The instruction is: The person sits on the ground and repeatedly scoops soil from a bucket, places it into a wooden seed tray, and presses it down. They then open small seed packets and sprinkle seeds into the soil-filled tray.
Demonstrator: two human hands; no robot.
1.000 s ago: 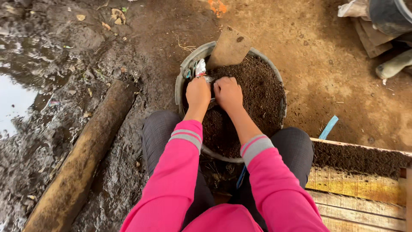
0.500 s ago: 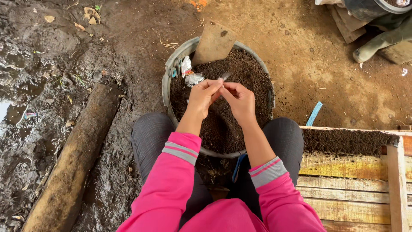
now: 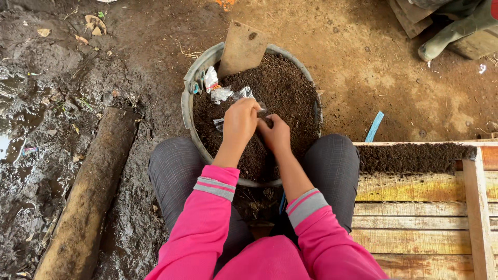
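Kneeling over a round grey plastic tub (image 3: pixel 188 101) filled with dark brown crumbly soil (image 3: pixel 288 96), both knees in dark checked trousers pressed against its near rim. Left hand (image 3: pixel 239 123), at the end of a bright pink sleeve with a grey-striped cuff, curled above the soil near the middle of the tub, fingers closed on a small thin clear plastic bag (image 3: pixel 261 110) showing only as a sliver between the two hands. Right hand (image 3: pixel 276 135) just beside the left and touching it, fingers bent and pinched at the same small bag; exactly how much of the bag sits inside either grip cannot be told. Held low over the soil surface, slightly toward the near left part of the tub.

Lying on the soil behind the hands, a few crumpled silvery-white plastic bags (image 3: pixel 222 94) close to the far left rim. Stuck upright into the soil at the far edge, a flat brown wooden board (image 3: pixel 241 49) leaning against the rim. Left of the tub, a thick muddy brown log (image 3: pixel 91 192) on wet dark ground. To the right, a shallow wooden tray (image 3: pixel 469 171) with a strip of the same dark soil, and a pale blue flat stick (image 3: pixel 374 126) on the bare earth between tub and tray.
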